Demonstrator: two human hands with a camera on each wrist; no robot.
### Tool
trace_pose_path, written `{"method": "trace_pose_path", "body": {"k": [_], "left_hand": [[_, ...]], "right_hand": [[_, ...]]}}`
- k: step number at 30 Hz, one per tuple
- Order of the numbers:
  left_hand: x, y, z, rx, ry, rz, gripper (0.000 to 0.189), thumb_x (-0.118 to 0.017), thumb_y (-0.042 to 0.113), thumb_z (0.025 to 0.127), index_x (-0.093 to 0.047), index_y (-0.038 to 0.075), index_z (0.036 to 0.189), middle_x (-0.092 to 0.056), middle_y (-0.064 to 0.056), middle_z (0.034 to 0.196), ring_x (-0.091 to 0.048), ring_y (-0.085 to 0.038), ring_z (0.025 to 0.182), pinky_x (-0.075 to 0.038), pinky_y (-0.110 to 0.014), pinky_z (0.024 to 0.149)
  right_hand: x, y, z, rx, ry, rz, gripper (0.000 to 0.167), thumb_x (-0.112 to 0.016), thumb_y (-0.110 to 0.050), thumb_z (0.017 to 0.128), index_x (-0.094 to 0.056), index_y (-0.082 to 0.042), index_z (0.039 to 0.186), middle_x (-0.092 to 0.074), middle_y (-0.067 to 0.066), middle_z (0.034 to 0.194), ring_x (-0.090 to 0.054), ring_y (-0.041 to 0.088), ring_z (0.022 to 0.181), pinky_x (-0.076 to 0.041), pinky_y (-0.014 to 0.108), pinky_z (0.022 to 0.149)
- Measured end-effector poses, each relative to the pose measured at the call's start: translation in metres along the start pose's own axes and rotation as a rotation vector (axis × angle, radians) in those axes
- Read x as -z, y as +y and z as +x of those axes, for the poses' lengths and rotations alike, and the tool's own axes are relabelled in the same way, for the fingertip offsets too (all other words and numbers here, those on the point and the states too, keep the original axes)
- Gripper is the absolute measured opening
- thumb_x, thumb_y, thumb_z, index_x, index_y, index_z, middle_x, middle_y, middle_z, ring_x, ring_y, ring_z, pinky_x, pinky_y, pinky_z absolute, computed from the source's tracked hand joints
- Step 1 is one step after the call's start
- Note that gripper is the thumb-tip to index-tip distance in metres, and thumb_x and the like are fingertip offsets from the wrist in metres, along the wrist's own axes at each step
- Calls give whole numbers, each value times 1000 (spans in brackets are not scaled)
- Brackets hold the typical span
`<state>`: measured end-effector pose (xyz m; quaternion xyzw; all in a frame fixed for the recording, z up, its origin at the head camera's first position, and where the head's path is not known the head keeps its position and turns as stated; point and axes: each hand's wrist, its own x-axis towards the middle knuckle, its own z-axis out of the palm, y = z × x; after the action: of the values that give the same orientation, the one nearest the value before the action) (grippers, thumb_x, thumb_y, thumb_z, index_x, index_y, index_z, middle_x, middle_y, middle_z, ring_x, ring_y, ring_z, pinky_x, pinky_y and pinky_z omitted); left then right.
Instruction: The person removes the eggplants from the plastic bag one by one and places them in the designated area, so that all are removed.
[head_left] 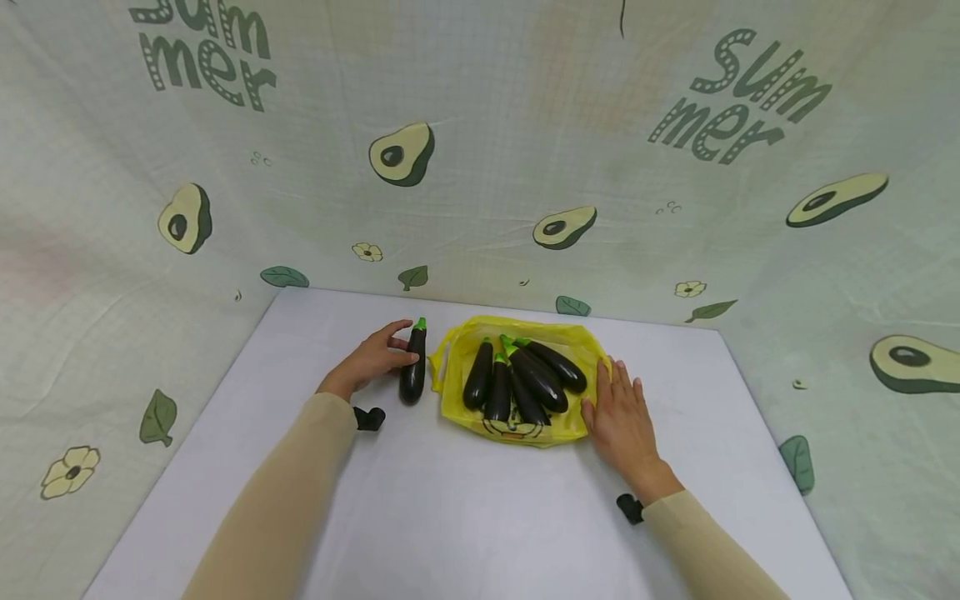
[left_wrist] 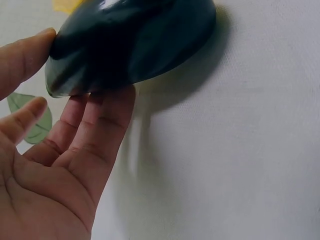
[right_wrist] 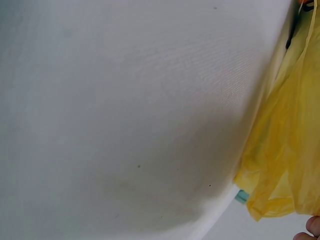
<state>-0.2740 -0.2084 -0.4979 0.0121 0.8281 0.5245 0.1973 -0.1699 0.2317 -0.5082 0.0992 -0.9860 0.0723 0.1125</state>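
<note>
In the head view, my left hand (head_left: 372, 357) holds a dark, glossy eggplant (head_left: 413, 371) with a green stem, just left of a yellow plastic bag (head_left: 572, 427). The left wrist view shows that eggplant (left_wrist: 130, 50) close up, between the thumb and fingers of my left hand (left_wrist: 65, 165). Several more eggplants (head_left: 537, 379) lie in the wide-open bag, stems toward the far side. My right hand (head_left: 624, 421) rests with straight fingers against the bag's right edge. Only fingertips of it show beside the yellow bag (right_wrist: 282, 145) in the right wrist view.
A white table (head_left: 480, 517) lies under everything. Behind and beside it hangs a pale cloth (head_left: 480, 167) printed with avocados, leaves and lettering. Small black straps or mounts sit at the left wrist (head_left: 369, 419) and right wrist (head_left: 630, 508).
</note>
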Motion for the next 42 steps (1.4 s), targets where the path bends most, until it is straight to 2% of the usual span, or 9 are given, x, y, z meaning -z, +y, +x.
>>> {"method": "trace_pose_path", "body": {"k": [10, 19, 29, 42], "left_hand": [[-3, 0, -1, 14, 29, 42, 79, -73, 26, 101, -30, 19, 167, -52, -24, 152, -59, -36, 128, -46, -54, 115], [-2, -2, 0, 25, 32, 40, 78, -73, 27, 101, -32, 20, 166, -53, -24, 151, -59, -37, 127, -46, -55, 115], [-3, -5, 4, 13, 32, 60, 76, -72, 30, 101, -34, 17, 165, -54, -25, 150, -59, -38, 130, -45, -55, 116], [-6, -9, 1, 23, 46, 85, 71, -70, 33, 103, -36, 16, 164, -58, -22, 150, -60, -36, 134, -44, -54, 118]], "right_hand": [[1, -1, -1, 15, 7, -16, 73, -56, -28, 108, -25, 10, 162, -30, 32, 167, -26, 48, 157, -23, 65, 126], [4, 1, -2, 22, 10, 2, 64, -48, -24, 111, -27, 10, 161, -30, 33, 167, -26, 48, 157, -21, 65, 127], [3, 5, -4, -3, -12, 3, 65, -47, -26, 112, -25, 8, 162, -27, 31, 169, -23, 47, 159, -19, 64, 128], [-1, 4, -5, -6, -1, 28, 67, -51, -27, 110, -27, 9, 162, -29, 31, 168, -24, 47, 158, -20, 64, 127]]}}
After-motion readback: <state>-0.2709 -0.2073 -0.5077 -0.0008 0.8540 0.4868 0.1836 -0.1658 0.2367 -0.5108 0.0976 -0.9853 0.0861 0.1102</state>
